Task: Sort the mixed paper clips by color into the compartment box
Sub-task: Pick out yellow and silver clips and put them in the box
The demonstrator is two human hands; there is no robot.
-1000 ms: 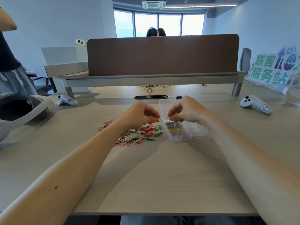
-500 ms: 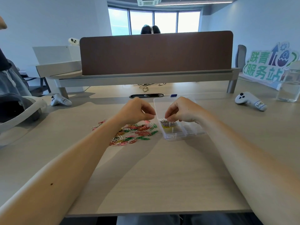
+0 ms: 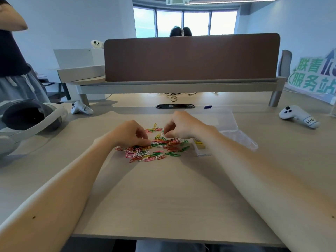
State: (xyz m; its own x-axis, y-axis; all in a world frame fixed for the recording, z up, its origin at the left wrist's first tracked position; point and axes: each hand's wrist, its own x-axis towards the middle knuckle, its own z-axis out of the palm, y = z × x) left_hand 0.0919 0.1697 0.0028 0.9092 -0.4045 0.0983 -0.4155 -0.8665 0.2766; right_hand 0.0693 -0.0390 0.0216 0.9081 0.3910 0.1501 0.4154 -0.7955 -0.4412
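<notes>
Pale wood fills the lower frame, the top of your table [image 3: 163, 188], with a brown partition [image 3: 190, 59] and bright windows across the top. Your mixed paper clips [image 3: 154, 149] lie in a loose heap at the centre of the frame, with red, green, pink, white and yellow all tangled together. The clear compartment box [image 3: 243, 140] sits just right of the heap, its lid [image 3: 212, 118] thrown open behind it.

Your left hand [image 3: 130, 134] is down on the left side of the heap, fingers curled with the tips among the clips. I cannot tell whether it has one pinched. Your right hand [image 3: 181, 127] hovers over the heap's upper right edge, thumb and fingers drawn narrow together as if picking. Nothing shows clearly between them (the clips are too small at this range), so I cannot tell whether it holds one either.

As for progress, I judge you are early on. Only one compartment, at the box's near left corner, shows any colour: a small batch of yellow clips [image 3: 199, 143]. The other compartments look bare as far as the clear plastic lets me see, though your right forearm hides part of the box. Yellow ones show in the heap too, so even that colour is unfinished. Red, green, pink and white have not been started.
</notes>
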